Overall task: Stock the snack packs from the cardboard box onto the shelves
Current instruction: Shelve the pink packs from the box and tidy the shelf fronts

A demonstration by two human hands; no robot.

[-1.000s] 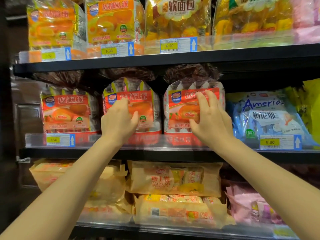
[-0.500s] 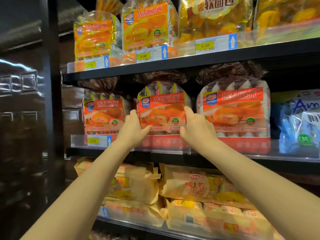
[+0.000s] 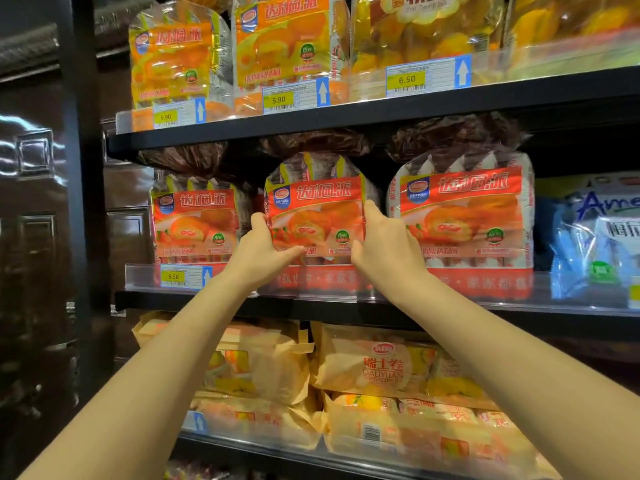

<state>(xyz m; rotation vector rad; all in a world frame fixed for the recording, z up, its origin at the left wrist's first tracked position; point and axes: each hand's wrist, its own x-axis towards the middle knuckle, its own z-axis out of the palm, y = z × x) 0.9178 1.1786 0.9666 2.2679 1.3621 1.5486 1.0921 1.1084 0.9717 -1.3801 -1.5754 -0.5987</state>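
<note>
A red-labelled snack pack (image 3: 317, 216) stands upright in the middle of the middle shelf (image 3: 346, 303). My left hand (image 3: 263, 249) grips its left edge with the thumb across the lower front. My right hand (image 3: 384, 244) holds its right edge, fingers tucked behind the pack. Two matching red packs flank it: one to the left (image 3: 195, 223) and one to the right (image 3: 464, 216). The cardboard box is out of view.
Orange packs (image 3: 287, 46) and yellow bread bags (image 3: 426, 29) fill the top shelf. Tan Swiss-roll bags (image 3: 374, 368) lie stacked on the lower shelf. A blue pack (image 3: 602, 244) sits at the right. A dark shelf post (image 3: 83, 202) and shiny wall stand at the left.
My right hand left the right-hand pack and came to the middle pack's right edge. Both hands now hold the middle pack. The view has shifted left and closer.
</note>
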